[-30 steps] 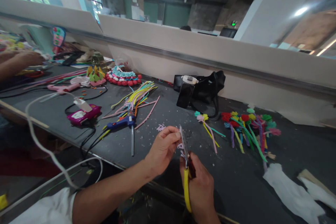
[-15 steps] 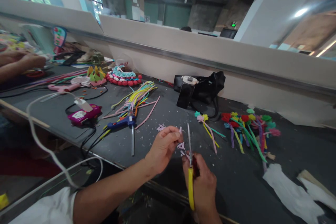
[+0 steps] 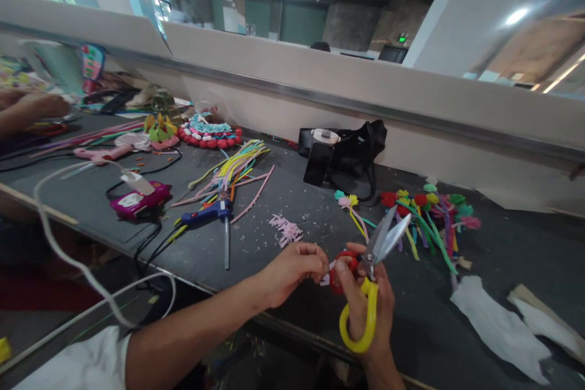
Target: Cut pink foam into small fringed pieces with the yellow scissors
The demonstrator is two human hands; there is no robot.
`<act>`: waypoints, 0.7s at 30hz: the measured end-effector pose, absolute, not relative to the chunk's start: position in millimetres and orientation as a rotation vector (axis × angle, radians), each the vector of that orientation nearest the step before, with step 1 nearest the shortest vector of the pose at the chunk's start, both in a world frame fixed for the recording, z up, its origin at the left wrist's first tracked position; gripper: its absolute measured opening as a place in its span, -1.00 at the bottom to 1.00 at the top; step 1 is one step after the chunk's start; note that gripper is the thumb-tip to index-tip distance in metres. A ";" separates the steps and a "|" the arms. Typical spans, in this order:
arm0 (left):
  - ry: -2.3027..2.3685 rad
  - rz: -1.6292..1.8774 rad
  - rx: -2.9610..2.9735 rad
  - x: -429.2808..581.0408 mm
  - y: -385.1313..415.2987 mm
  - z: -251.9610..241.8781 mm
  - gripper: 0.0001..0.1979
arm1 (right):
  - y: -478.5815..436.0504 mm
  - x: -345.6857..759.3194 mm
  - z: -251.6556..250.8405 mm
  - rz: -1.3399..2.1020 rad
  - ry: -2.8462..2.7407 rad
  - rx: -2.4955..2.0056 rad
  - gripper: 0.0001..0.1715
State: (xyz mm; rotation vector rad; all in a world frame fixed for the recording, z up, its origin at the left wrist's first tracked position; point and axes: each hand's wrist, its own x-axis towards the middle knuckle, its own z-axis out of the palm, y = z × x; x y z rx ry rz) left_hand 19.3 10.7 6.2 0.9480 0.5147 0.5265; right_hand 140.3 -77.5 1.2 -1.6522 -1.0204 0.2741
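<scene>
My right hand (image 3: 377,311) is closed round a pair of scissors (image 3: 359,298) with one yellow and one red handle. Their blades point up and to the right, slightly apart. Close by on the left, my left hand (image 3: 297,271) has its fingertips pinched together near the red handle. Bits of pale pink show below those fingertips, but what the pinch holds is hidden. A small heap of pale pink clippings (image 3: 286,230) lies on the dark table (image 3: 269,262) beyond my left hand. Behind the blades is a small bunch of pipe-cleaner flowers (image 3: 350,202).
More pipe-cleaner flowers (image 3: 429,213) and white cloths (image 3: 503,329) lie on the right. A blue glue gun (image 3: 205,213), loose pipe cleaners (image 3: 237,164) and a purple power strip (image 3: 141,198) with cables are left. A black bag (image 3: 361,155) and phone (image 3: 319,164) stand behind. Another person's hands (image 3: 36,109) are far left.
My right hand has turned the scissors from upright to tilted right, showing both handles. My left hand has moved slightly right and down, away from the clippings, now more fully in view.
</scene>
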 end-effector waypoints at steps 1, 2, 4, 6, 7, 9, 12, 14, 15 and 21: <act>0.518 0.528 0.956 19.5 11.2 5.9 -0.93 | -77.8 141.0 0.1 0.275 -1.029 -1.657 -0.56; 0.520 0.524 0.963 19.5 11.7 5.6 -0.93 | -78.0 141.6 -1.3 0.273 -1.036 -1.661 -0.56; 0.525 0.503 0.967 19.5 12.6 5.0 -0.93 | -78.0 142.4 -3.9 0.285 -1.047 -1.652 -0.55; 0.529 0.473 0.952 19.5 12.9 4.1 -0.93 | -77.4 142.6 -5.5 0.321 -1.046 -1.613 -0.53; 0.529 0.462 0.942 19.5 12.9 3.5 -0.92 | -77.0 142.5 -5.8 0.338 -1.044 -1.591 -0.52; 0.524 0.452 0.934 19.5 12.5 2.6 -0.92 | -76.4 141.8 -5.6 0.357 -1.047 -1.569 -0.53; 0.526 0.482 0.999 20.0 11.1 3.2 -0.94 | -76.3 140.9 -3.9 0.312 -1.039 -1.605 -0.56; 0.558 0.543 1.118 20.4 9.6 5.2 -0.97 | -76.5 140.5 -2.7 0.240 -1.016 -1.651 -0.57; 0.584 0.580 1.212 20.4 8.8 6.5 -0.97 | -76.6 140.5 -2.2 0.196 -1.010 -1.671 -0.58; 0.651 0.738 1.711 18.8 6.1 11.8 -0.97 | -75.2 140.2 -3.0 0.023 -1.155 -1.706 -0.67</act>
